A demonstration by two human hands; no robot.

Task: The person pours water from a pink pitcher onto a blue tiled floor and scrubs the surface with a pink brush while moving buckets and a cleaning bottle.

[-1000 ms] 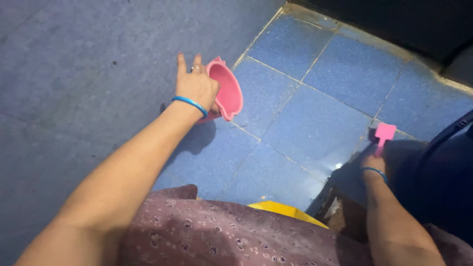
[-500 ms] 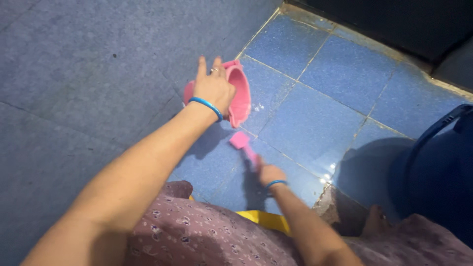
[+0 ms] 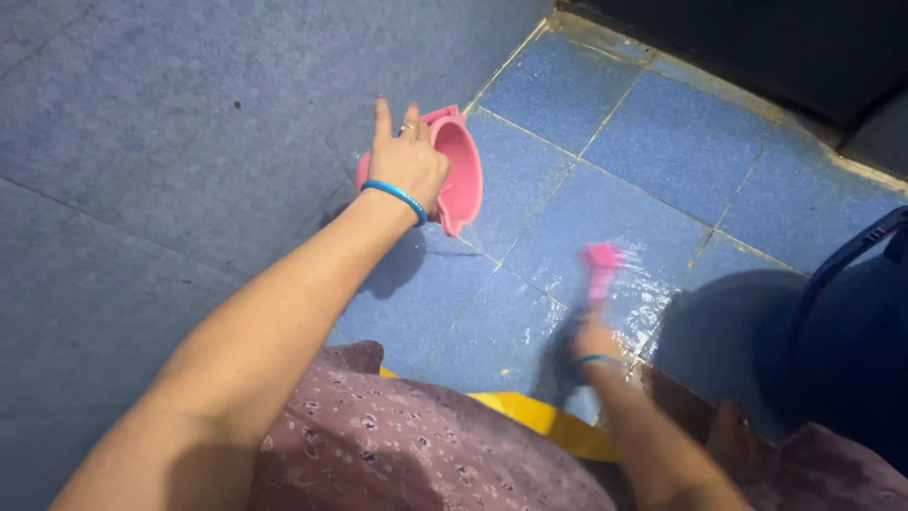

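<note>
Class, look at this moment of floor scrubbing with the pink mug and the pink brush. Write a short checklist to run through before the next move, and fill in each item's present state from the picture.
1. Left hand has a firm hold on the pink mug: ok, the hand lies over its back with the mug tipped on its side.
2. Right hand grips the pink brush: ok, though blurred.
3. Blue tiled floor is wet where the brush works: ok, it shines there.
4. Water left in the mug: cannot tell.
5. Dark blue bucket is close by: ok, at the right hand's side.
</note>
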